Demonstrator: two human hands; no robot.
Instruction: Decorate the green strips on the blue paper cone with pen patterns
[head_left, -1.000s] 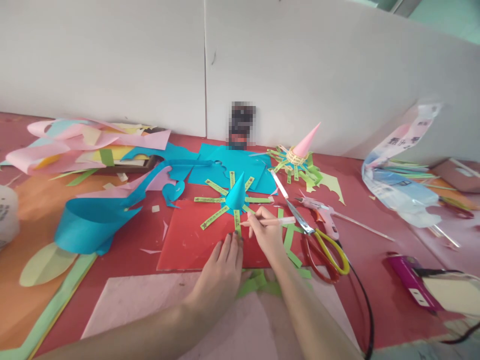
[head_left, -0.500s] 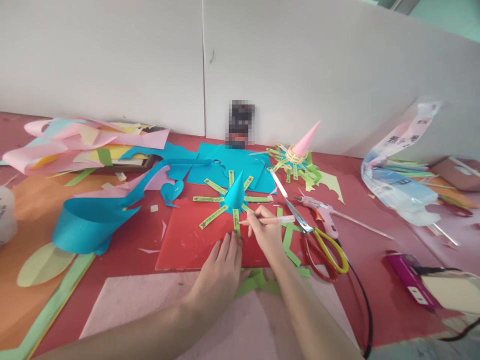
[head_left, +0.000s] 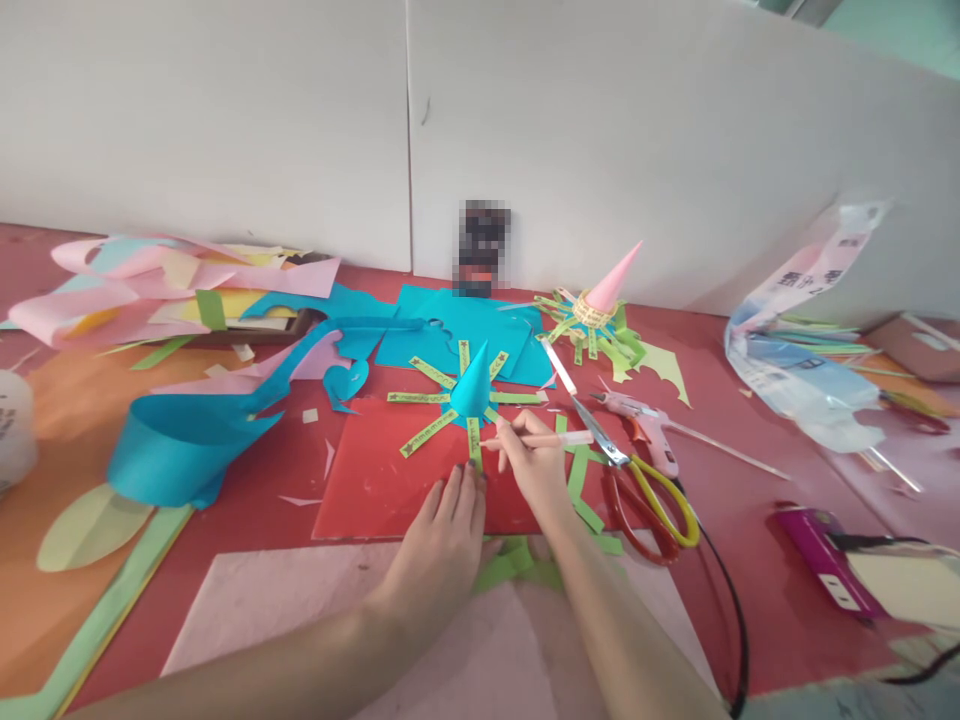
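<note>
My right hand (head_left: 529, 460) pinches a pale pink pen (head_left: 559, 439), its tip at a green paper strip (head_left: 474, 432) that carries dark marks. That strip is one of several spreading from the base of a blue paper cone (head_left: 472, 385). Lying flat with fingers stretched out, my left hand (head_left: 448, 515) touches the near end of the same strip. Under the strips is a red sheet (head_left: 375, 490). Several strips away from me show rows of dark marks and small stars.
Scissors (head_left: 637, 490) and a pink glue gun (head_left: 645, 425) lie to the right, near a purple power strip (head_left: 825, 560). A pink cone (head_left: 615, 280) with green strips stands behind. At left are a blue paper band (head_left: 172, 450) and paper scraps (head_left: 180, 280).
The view has shifted very slightly. My right hand still holds the pen at the strip, and my left hand stays where it was.
</note>
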